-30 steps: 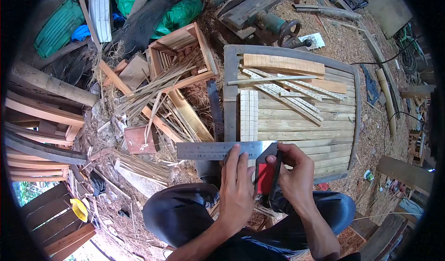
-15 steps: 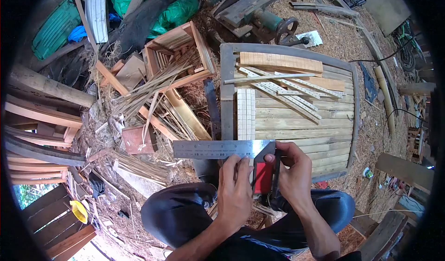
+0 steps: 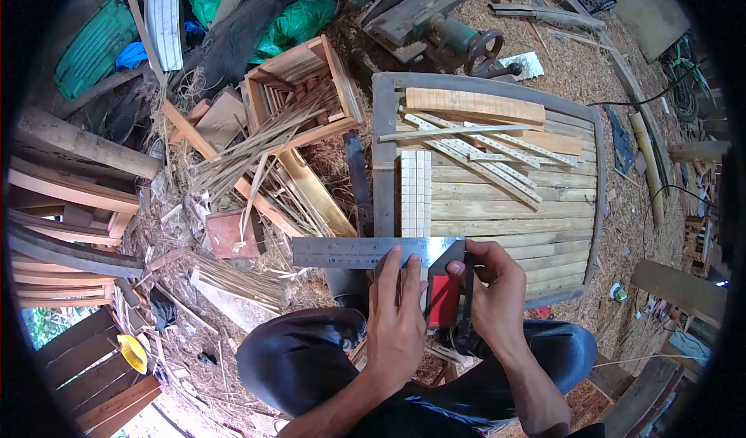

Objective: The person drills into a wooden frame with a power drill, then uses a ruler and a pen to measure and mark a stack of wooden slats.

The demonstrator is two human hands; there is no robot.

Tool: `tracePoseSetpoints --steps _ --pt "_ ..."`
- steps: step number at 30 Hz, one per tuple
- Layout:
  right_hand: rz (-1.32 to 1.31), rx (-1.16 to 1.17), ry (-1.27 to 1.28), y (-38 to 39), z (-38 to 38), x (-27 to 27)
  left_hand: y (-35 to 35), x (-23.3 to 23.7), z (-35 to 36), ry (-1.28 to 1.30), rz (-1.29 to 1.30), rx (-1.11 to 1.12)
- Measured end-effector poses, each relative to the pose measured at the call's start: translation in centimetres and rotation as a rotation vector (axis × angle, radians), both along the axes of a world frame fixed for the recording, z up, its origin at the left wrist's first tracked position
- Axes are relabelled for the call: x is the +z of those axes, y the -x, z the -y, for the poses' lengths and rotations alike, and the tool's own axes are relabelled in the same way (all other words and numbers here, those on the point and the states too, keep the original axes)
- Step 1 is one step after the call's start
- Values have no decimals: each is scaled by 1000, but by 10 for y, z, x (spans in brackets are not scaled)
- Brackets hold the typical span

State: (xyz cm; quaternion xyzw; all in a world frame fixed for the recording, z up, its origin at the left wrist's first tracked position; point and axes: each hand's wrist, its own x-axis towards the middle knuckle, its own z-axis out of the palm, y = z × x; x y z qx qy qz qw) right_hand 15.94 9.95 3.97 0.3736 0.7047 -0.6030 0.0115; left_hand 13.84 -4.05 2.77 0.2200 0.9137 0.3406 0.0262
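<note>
Steel ruler blade with engraved scale (image 3: 342, 254) lies across near end of pale gridded wooden strips (image 3: 416, 193). Left hand (image 3: 395, 325): fingertips pressing blade. Right hand (image 3: 496, 294): gripping square's dark stock (image 3: 467, 294), beside red block (image 3: 444, 300).

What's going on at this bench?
A person is working with a metal ruler. The left hand has its fingers on the ruler, and the right hand grips a dark piece at its right end. The ruler sits crosswise by a bundle of line-marked wooden strips on a slatted wooden panel. More loose, dotted strips lie farther up the panel.
</note>
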Motion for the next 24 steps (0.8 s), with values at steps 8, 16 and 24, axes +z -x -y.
tracePoseSetpoints --steps 8,16,24 --pt "-22 47 -52 -1 -2 -1 2 8 -1 48 73 -33" --pt "-184 -73 -119 6 -14 20 0 5 5 105 130 -136" --pt "-221 155 96 33 -3 11 2 11 5 81 191 -138"
